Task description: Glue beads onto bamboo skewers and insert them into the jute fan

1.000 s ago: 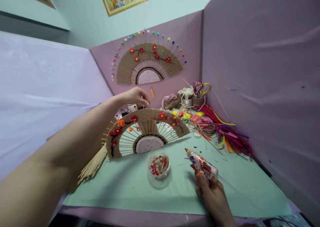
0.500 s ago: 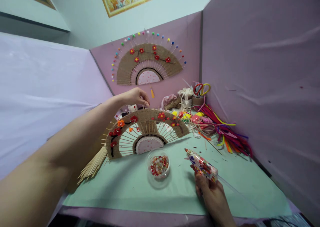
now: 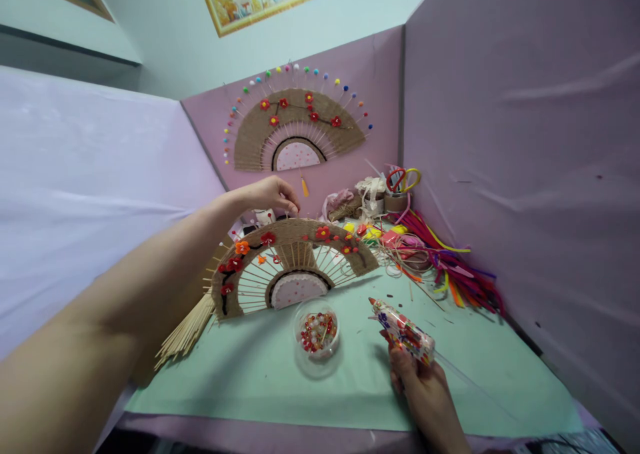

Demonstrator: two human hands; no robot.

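A burlap fan (image 3: 293, 257) with red and orange flowers and bare stick ribs lies on the pale green mat (image 3: 350, 381). My left hand (image 3: 273, 193) reaches over it, fingertips pinched at a stick end on the fan's top edge. My right hand (image 3: 425, 391) is closed round a glue gun (image 3: 403, 331) covered in floral print, nozzle pointing up-left toward the fan, its glue stick trailing back. A clear round dish of red and white beads (image 3: 317, 331) sits between fan and gun.
A finished fan with coloured ball tips (image 3: 297, 124) hangs on the pink back panel. A bundle of bamboo sticks (image 3: 185, 334) lies at left. Pipe cleaners (image 3: 450, 261), scissors in a cup (image 3: 400, 187), ribbon and trims crowd the back right corner. Purple panels enclose the sides.
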